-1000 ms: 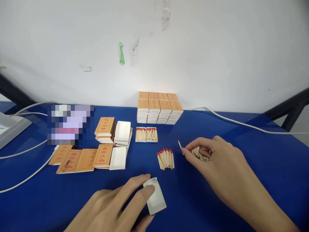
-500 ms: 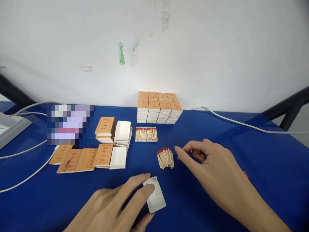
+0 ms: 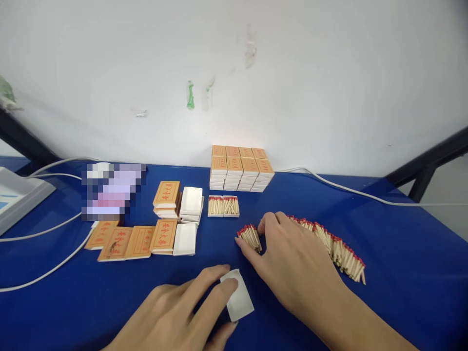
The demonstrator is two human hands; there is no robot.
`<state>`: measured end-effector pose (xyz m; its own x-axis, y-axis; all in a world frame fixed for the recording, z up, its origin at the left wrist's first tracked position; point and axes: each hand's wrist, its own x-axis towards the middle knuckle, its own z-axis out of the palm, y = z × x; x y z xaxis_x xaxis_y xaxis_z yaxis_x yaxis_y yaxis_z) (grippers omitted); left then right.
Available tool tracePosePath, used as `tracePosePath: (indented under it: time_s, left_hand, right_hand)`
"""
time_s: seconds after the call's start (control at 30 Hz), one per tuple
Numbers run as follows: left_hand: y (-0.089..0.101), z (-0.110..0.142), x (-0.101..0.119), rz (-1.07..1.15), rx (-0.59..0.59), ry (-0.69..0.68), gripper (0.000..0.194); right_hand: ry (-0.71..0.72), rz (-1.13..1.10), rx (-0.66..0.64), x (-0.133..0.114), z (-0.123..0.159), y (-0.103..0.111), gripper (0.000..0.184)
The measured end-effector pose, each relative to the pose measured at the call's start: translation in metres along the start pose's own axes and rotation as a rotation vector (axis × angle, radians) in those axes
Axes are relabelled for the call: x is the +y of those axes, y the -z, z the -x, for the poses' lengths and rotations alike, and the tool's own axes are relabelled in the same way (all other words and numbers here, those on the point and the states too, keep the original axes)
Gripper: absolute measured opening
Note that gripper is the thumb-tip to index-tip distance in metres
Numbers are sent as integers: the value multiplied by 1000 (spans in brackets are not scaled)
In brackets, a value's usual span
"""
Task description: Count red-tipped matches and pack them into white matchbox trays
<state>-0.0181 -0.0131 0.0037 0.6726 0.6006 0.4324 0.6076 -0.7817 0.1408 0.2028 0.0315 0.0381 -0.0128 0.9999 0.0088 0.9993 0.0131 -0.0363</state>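
Note:
My left hand (image 3: 183, 312) holds a small empty white matchbox tray (image 3: 239, 300) against the blue table, fingers and thumb gripping its left end. My right hand (image 3: 288, 263) reaches left over a small bundle of red-tipped matches (image 3: 249, 236), with thumb and fingers closing around its lower end. A long loose heap of matches (image 3: 338, 251) lies on the table just right of that hand.
Two filled match trays (image 3: 223, 205) sit beyond the bundle, before a stack of closed orange matchboxes (image 3: 239, 168) at the wall. Orange sleeves (image 3: 135, 241) and empty white trays (image 3: 190, 202) lie at the left. White cables (image 3: 44, 229) cross the blue table (image 3: 402, 273).
My right hand has moved left from the loose heap to the small bundle and closed round it. The single match it pinched is gone from its fingertips. My left hand keeps hold of the tray.

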Motion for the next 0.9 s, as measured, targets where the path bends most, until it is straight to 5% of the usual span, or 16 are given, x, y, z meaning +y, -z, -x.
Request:
tracePosePath:
  time_s: [0.27, 0.43, 0.6, 0.9]
  left_hand:
    - [1, 5, 3, 15, -1, 4, 39]
    - [-1, 5, 3, 14, -2, 15, 40]
    - [0, 2, 2, 7, -33, 22, 39]
    - [2, 0, 2, 5, -29, 37, 39]
  right_hand:
    - [158, -332, -14, 21, 0, -11, 18]
    - [218, -483, -109, 38, -6, -8, 22]
    - [329, -524, -231, 48, -13, -1, 31]
    - [407, -462, -267, 52, -20, 11, 19]
